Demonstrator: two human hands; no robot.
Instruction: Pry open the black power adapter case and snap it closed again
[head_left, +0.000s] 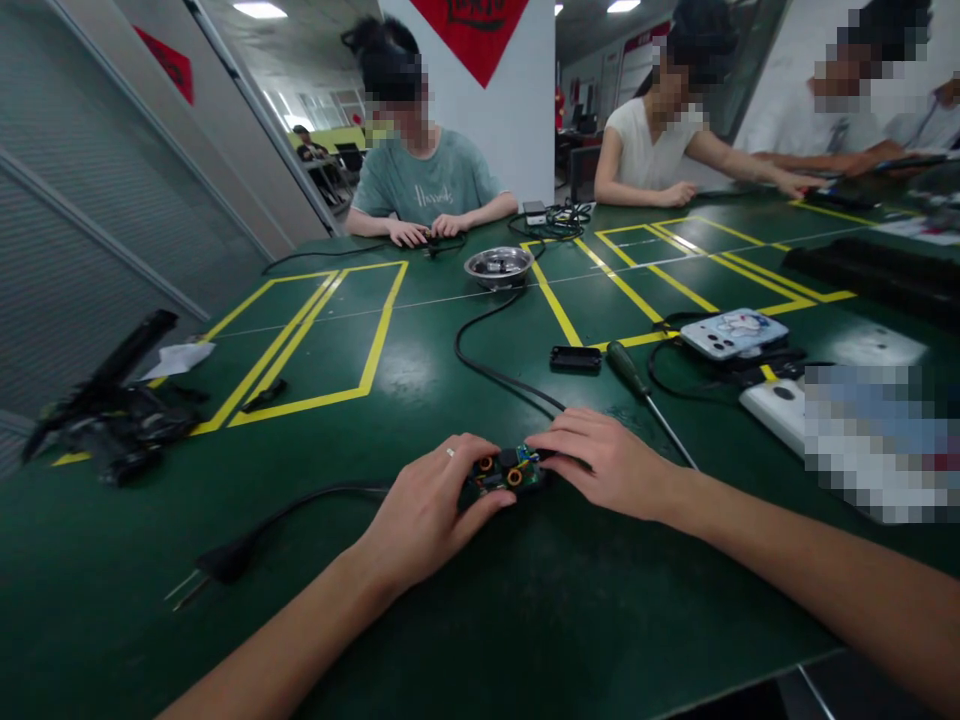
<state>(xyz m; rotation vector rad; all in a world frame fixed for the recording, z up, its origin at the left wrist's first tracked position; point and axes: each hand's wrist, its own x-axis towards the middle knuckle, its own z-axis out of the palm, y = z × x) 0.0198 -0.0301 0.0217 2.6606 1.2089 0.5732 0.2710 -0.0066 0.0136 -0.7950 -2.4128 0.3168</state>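
Observation:
A small green circuit board (501,478) with copper coils and coloured wires sits low over the table, apparently in a black case half. Wrapped around its left end is my left hand (424,515), closed with thumb and fingers on opposite edges. My right hand (596,458) pinches at the board's right end, where a black cable (499,372) runs in beneath the fingers; the exact grip is partly hidden. From behind my left hand another black cord leads to a two-pin plug (225,562). A black case cover (575,359) and a green-handled screwdriver (628,368) lie beyond my right hand.
A metal bowl (499,265) with small parts stands mid-table. Phones (733,332) and cables lie to the right, black plastic-wrapped items (124,430) to the left. Yellow tape marks the green table (420,370). Co-workers (431,180) sit across it.

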